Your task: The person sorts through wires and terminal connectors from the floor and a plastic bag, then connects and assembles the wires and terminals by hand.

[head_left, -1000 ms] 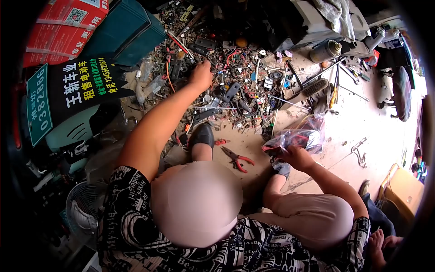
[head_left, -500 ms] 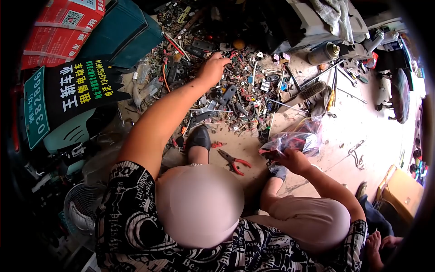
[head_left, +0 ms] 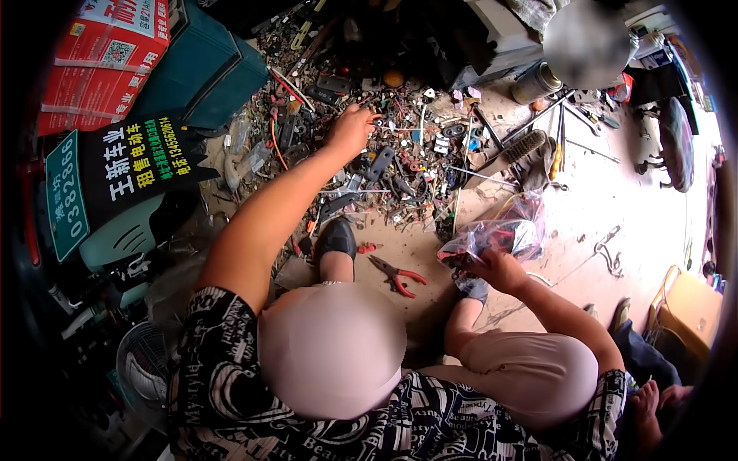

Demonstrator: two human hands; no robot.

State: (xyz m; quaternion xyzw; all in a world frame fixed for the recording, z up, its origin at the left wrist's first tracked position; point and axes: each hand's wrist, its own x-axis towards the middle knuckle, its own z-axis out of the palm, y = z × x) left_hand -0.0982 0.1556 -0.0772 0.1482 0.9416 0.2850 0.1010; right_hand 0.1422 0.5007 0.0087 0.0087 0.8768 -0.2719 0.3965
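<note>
My left hand [head_left: 352, 132] is stretched out over a dense pile of small parts [head_left: 407, 165]. Its fingers are drawn together, with a small reddish bit at the tips; whether they pinch it is unclear. Close to the floor on the right, my right hand [head_left: 501, 270] grips the near end of a clear plastic bag [head_left: 525, 230]. Reddish and dark contents show through the plastic. Between my feet lie red-handled pliers [head_left: 397, 275], their jaws slightly apart. A smaller red-handled piece [head_left: 370, 247] rests beside my left shoe [head_left: 336, 238].
At the upper left stand a red box [head_left: 108, 65] and a teal case [head_left: 204, 65]. A brush [head_left: 526, 150], metal rods and a spray can [head_left: 536, 83] are on the right. Another person's hands [head_left: 649, 399] and a cardboard box [head_left: 686, 311] appear at lower right.
My left hand has drawn back slightly toward me over the pile. My right hand keeps its hold on the bag. The view has shifted a little, and a blurred patch now appears at upper right.
</note>
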